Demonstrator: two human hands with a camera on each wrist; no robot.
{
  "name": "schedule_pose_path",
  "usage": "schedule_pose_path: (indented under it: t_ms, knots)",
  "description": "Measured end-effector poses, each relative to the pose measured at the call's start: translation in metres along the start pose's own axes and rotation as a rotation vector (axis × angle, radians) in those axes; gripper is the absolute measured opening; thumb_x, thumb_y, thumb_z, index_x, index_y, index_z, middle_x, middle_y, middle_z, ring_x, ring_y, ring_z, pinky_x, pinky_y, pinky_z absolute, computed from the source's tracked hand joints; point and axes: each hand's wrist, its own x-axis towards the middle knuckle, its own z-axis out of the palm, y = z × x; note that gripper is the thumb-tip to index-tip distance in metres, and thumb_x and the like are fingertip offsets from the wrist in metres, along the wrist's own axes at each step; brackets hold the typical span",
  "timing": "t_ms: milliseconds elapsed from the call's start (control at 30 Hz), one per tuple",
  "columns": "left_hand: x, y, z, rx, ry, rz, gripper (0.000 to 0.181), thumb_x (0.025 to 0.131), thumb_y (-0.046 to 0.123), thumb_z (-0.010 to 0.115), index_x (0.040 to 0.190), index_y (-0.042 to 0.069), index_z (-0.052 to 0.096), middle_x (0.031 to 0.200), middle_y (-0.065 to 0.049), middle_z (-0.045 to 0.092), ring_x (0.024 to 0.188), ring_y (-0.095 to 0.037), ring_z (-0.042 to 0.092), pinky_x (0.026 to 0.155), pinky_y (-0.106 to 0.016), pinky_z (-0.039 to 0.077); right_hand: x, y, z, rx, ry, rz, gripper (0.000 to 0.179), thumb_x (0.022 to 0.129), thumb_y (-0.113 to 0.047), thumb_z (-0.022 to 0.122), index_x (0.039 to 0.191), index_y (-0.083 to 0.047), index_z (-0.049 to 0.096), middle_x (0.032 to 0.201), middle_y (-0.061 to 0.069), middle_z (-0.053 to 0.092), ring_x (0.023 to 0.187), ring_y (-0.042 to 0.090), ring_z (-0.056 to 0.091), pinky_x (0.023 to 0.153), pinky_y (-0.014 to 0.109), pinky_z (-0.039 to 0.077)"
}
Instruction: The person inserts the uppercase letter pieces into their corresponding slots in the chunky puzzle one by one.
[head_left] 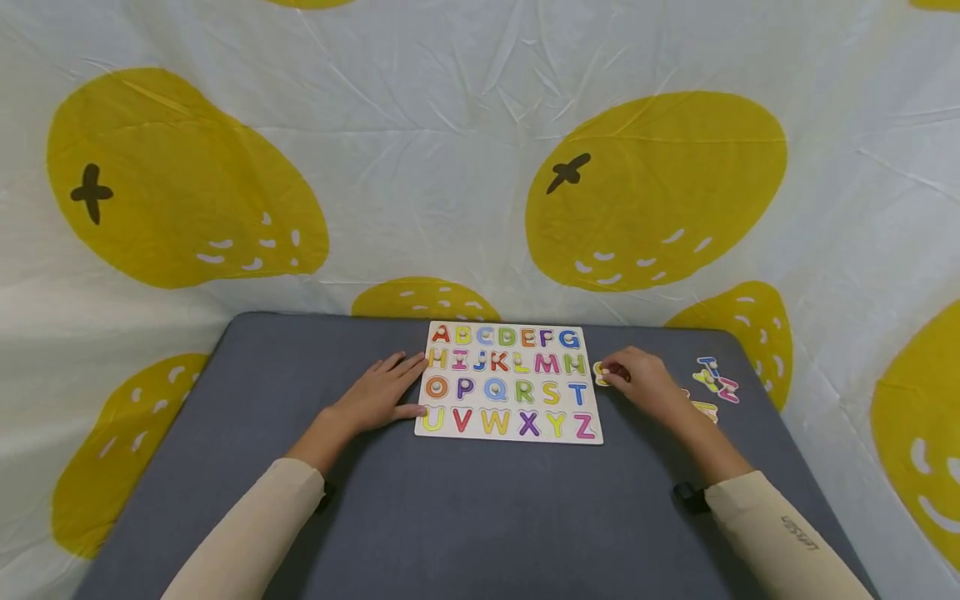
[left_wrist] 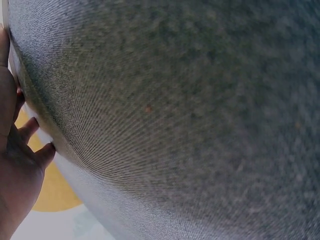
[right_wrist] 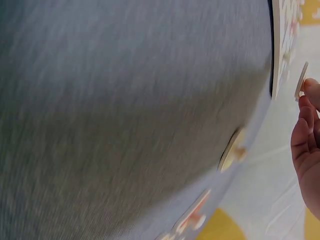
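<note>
A wooden alphabet puzzle board (head_left: 555,385) with coloured letters in rows lies flat toward the table's far side. My left hand (head_left: 378,392) touches its left edge, fingers and thumb spread; the left wrist view shows only part of this hand (left_wrist: 20,165). Just beyond the board's right edge, my right hand (head_left: 639,379) pinches a yellowish letter piece (head_left: 599,374) between thumb and fingertips. From the right wrist, this thin piece (right_wrist: 302,80) appears edge-on, raised off the table. Which letter it is, I cannot tell. Small knobs stand on many upper-row letters; the bottom row shows none.
Several loose letter pieces (head_left: 727,389) lie right of the board, some partly behind my right forearm. Two knobbed pieces, one pale (right_wrist: 232,150) and one reddish (right_wrist: 191,212), show in the right wrist view. Behind the grey table (head_left: 495,517) hangs a lemon-patterned sheet (head_left: 427,200).
</note>
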Motion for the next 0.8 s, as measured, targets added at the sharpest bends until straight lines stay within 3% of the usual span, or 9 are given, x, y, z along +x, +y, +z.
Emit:
schedule_pose_path:
  t_ms: [467,800]
  knots:
    - [0.001,-0.002,0.002,0.014,-0.005,-0.006,0.093,0.095,0.062,0.063,0.165,0.014,0.027,0.17,-0.006,0.03,0.156,-0.039,0.027,0.122,-0.064,0.028,0.013,-0.039,0.027,0.083,-0.093,-0.084,0.011,0.09,-0.007,0.08,0.1,-0.004,0.075,0.09,0.002,0.065,0.079,0.012,0.058,0.069,0.029,0.052]
    - [0.002,-0.005,0.007,0.013,-0.01,-0.018,0.094,0.095,0.063,0.062,0.166,0.015,0.025,0.17,-0.005,0.03,0.157,-0.038,0.026,0.123,-0.063,0.026,0.022,-0.056,0.044,0.029,-0.168,-0.143,0.01,0.092,-0.009,0.077,0.1,-0.005,0.075,0.089,0.001,0.064,0.078,0.011,0.054,0.07,0.029,0.051]
